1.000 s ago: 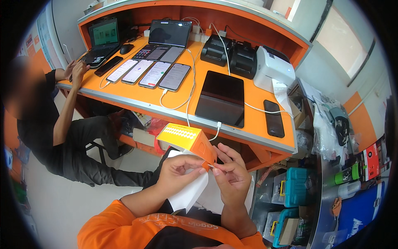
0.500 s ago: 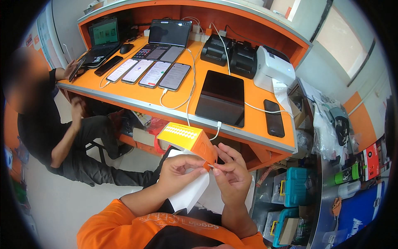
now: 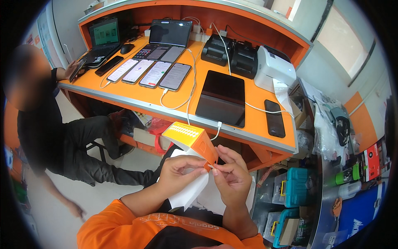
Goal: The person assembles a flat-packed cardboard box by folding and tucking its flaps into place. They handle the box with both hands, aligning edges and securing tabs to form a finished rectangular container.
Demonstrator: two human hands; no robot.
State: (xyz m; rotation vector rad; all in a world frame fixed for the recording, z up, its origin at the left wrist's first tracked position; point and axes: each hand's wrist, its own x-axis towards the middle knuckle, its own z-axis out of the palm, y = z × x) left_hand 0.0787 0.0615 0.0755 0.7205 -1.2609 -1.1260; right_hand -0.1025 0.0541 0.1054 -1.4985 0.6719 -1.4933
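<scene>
A person's left hand (image 3: 181,172) grips the lower edge of an orange-and-yellow cardboard box (image 3: 208,150), while the right hand (image 3: 232,176) pinches a small pale piece (image 3: 211,166), too small to identify, at the box's corner between thumb and index finger. The box is held above the lap, just in front of an orange workbench (image 3: 254,129) bearing a dark-screened tablet (image 3: 221,99), several smartphones (image 3: 154,74) and a white printer (image 3: 273,68). To the left sits a co-worker (image 3: 43,128) in black.

A head-worn fisheye camera looks down and forward, close above two bare hands (image 3: 180,172), facing the orange, grey-edged table (image 3: 253,124).
</scene>
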